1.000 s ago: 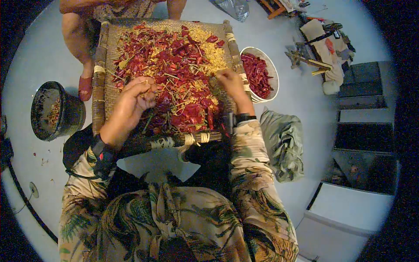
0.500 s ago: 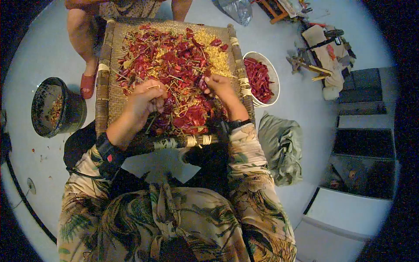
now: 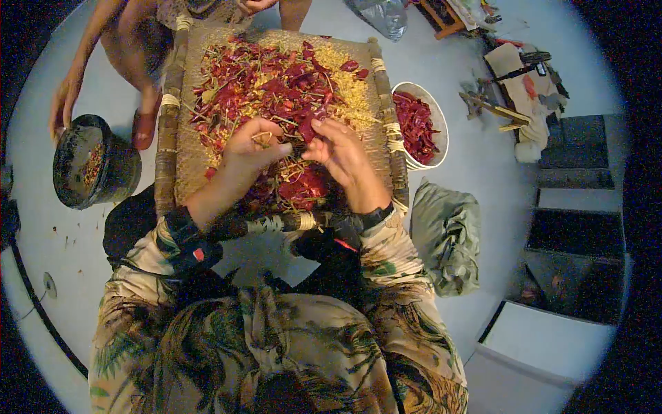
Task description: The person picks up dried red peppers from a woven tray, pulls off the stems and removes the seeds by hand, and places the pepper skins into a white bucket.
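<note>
Dried red chillies, loose stems and yellow seeds lie heaped on a woven tray with a wooden pole frame. My left hand is over the near part of the heap, its fingers curled around thin chilli stems and its thumb stretched towards the right. Close beside it, my right hand has a dried red chilli at its fingertips. Part of that chilli is hidden among the others behind it.
A black bucket with some scraps inside stands at left, a co-worker's hand at its rim. At right are a white bucket of red chillies and a crumpled green sack. Another person squats across the tray.
My hands have come closer together, the left opening its thumb and the right shifting slightly down. The co-worker's arm has reached down to the black bucket. The view has shifted a little.
</note>
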A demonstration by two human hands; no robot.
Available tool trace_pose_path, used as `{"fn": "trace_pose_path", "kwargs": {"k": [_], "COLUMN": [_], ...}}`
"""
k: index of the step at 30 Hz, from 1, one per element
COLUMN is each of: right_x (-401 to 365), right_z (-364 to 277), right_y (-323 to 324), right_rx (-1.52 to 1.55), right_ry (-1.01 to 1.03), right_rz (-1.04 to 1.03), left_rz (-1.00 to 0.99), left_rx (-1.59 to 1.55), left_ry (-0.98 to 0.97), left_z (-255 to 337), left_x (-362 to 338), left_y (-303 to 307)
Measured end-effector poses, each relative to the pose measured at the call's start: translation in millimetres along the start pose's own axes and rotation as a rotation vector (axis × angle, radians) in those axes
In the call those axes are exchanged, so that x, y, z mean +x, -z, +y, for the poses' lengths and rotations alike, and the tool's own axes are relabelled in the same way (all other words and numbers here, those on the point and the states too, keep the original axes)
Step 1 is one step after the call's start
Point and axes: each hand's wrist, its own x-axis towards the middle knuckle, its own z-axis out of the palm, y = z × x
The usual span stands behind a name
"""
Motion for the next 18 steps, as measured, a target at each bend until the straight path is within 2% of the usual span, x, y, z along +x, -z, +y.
{"fn": "trace_pose_path", "kwargs": {"k": [8, 9, 12, 13, 16, 18], "right_x": [-11, -12, -4, -16, -25, -23], "right_z": [24, 23, 35, 24, 2, 6], "right_y": [-22, -19, -17, -31, -44, -44], "right_rx": [0.11, 0.029, -0.764, -0.756, -1.428, -1.412], "right_ry": [-0.046, -0.075, 0.533, 0.502, 0.893, 0.873], "right_rz": [-0.064, -0.099, 0.221, 0.237, 0.092, -0.033], "left_rz": [0.053, 0.082, 0.125, 0.131, 0.082, 0.046], "left_rx": [0.18, 0.233, 0.326, 0.346, 0.247, 0.273], "left_ry": [-0.175, -0.209, -0.22, -0.208, -0.185, -0.233], "left_z": [-1, -1, 0, 1, -3, -4], "left_x": [3, 3, 5, 6, 7, 7], "left_y": [6, 7, 11, 12, 14, 15]}}
